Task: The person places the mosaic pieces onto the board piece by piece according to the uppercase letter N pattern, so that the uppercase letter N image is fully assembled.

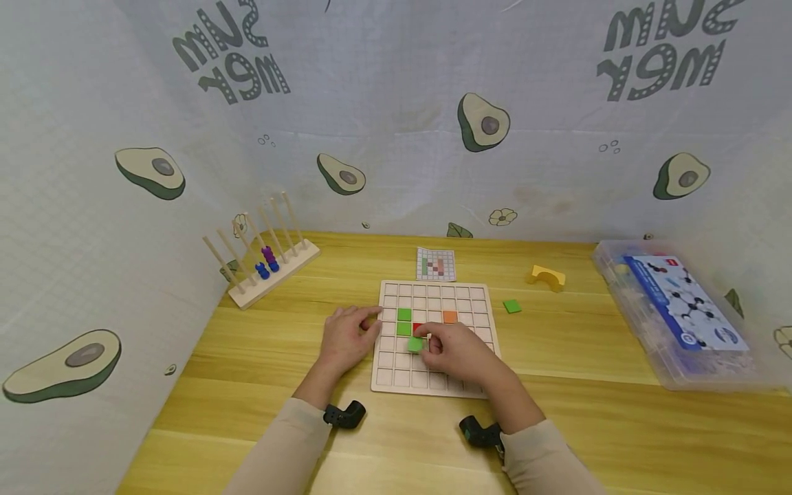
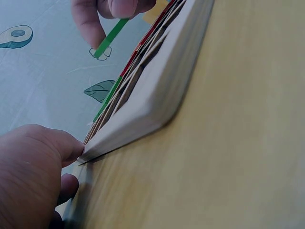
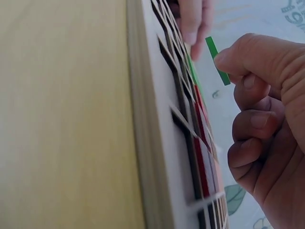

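A light wooden grid board (image 1: 385, 378) lies flat on the table. Over its left-middle part my right hand (image 1: 460, 352) pinches a green square tile (image 1: 415, 344) between thumb and fingers. In the right wrist view this green tile (image 3: 218, 61) is tilted and held clear of the board. Two green tiles (image 1: 404, 314) sit in cells on the left, a red tile (image 1: 418, 329) is partly hidden by my right fingers, and an orange tile (image 1: 449, 317) sits further right. My left hand (image 1: 348, 337) touches the board's left edge with its fingertips.
A small pattern card (image 1: 436, 265) lies behind the board. To the right are a loose green tile (image 1: 511, 306), a yellow arch block (image 1: 547, 278) and a clear plastic box (image 1: 656, 344). A peg rack with beads (image 1: 275, 276) stands at the back left.
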`<state>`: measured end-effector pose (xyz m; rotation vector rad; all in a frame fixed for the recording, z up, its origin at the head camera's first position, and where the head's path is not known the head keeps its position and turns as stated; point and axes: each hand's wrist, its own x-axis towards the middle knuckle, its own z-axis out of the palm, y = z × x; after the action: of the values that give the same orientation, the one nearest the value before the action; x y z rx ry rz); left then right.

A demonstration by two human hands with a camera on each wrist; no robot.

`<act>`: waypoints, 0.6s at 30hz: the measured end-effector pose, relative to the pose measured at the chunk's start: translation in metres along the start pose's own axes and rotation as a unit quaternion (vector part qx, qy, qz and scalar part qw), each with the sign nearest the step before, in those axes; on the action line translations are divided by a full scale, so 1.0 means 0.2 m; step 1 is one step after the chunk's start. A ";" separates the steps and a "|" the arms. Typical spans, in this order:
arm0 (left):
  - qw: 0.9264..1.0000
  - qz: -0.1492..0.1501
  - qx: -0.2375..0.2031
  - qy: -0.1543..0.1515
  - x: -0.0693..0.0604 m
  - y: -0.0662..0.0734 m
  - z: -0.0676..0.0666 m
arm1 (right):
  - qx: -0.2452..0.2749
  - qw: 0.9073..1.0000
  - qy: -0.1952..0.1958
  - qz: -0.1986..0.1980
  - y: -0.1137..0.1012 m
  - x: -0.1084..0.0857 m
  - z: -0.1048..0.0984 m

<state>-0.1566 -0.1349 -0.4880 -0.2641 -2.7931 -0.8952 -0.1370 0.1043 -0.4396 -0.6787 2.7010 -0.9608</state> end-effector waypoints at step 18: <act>1.000 -0.002 0.001 0.000 0.00 0.00 0.00 | -0.054 0.998 -0.008 0.008 -0.08 0.07 0.06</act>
<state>-0.1561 -0.1345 -0.4871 -0.2570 -2.7960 -0.8930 -0.1405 0.0800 -0.4391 -0.6811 2.7551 -0.8075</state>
